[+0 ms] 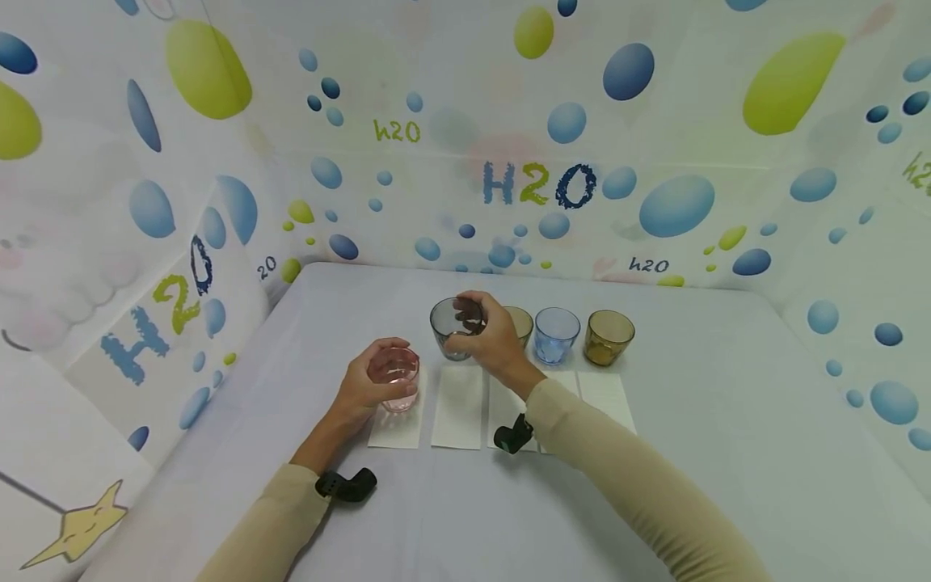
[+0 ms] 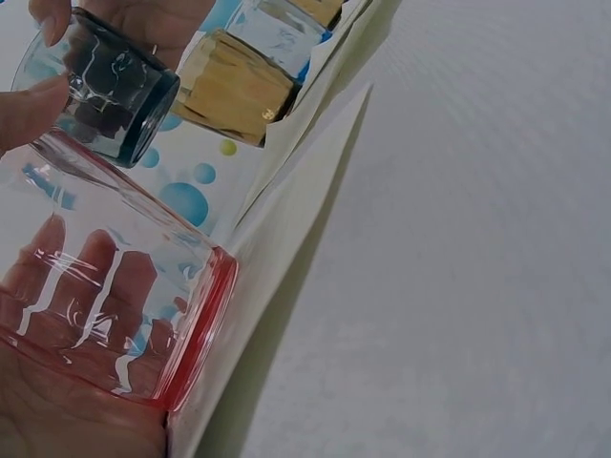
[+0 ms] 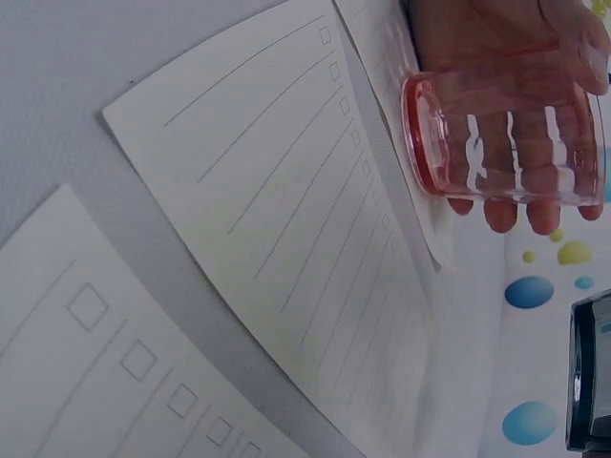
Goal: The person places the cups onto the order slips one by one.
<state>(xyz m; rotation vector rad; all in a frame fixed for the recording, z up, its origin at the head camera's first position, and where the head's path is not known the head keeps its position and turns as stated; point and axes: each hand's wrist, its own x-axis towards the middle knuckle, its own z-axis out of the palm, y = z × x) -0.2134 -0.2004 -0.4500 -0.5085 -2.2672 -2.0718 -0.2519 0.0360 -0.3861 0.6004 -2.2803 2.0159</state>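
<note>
My left hand (image 1: 358, 394) grips a clear pink glass (image 1: 396, 373), thumb on the near side and fingers round the far side. The glass is upright over the leftmost paper slip (image 1: 394, 432); its red base (image 2: 199, 334) is at the slip, though contact is unclear. Farther back and to the right, my right hand (image 1: 500, 341) holds a dark grey glass (image 1: 445, 325) between thumb and fingers. Past that hand is a partly hidden amber glass (image 1: 520, 323). In the right wrist view only the grey glass's edge (image 3: 584, 372) shows; the right hand is out of sight.
A blue glass (image 1: 557, 335) and a brown glass (image 1: 609, 338) stand to the right in the back row. Several paper slips, such as this one (image 1: 457, 408), lie in front, printed with lines and small boxes. A patterned cloth wall (image 1: 465, 105) rises behind the white table (image 1: 727, 404).
</note>
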